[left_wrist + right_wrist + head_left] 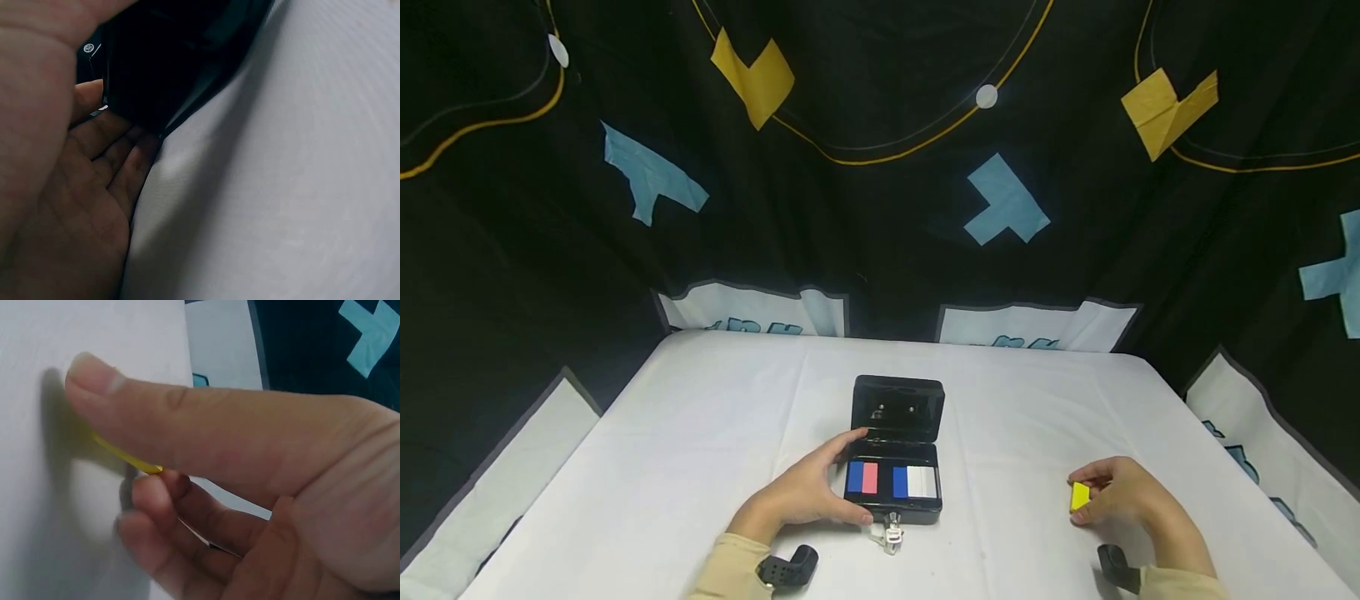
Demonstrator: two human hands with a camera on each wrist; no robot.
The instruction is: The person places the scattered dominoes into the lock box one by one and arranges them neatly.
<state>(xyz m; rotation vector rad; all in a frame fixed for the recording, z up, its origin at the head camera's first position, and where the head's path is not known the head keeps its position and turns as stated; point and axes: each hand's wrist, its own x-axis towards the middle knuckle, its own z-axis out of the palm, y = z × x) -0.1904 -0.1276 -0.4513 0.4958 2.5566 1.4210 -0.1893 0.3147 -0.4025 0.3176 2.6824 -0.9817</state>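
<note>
A small black cash box (897, 511) stands on the table with its lid (898, 400) raised. Inside lie blue, pink and white blocks (921, 482). A lock with keys (892, 535) sticks out at its front. My left hand (808, 483) grips the box across its left side, thumb at the front edge and fingers toward the back. In the left wrist view, the fingers (119, 150) lie against the dark box wall. Off to the right, my right hand (1131, 496) pinches a yellow block (1079, 497) between thumb and fingers, close over the table. The thumb (162, 425) covers most of it in the right wrist view.
The white cloth-covered table (1000, 433) extends around the box and both hands. Behind it hangs a black curtain (865, 233) with blue and yellow tape pieces. Dark wrist straps (790, 568) sit at both sleeves.
</note>
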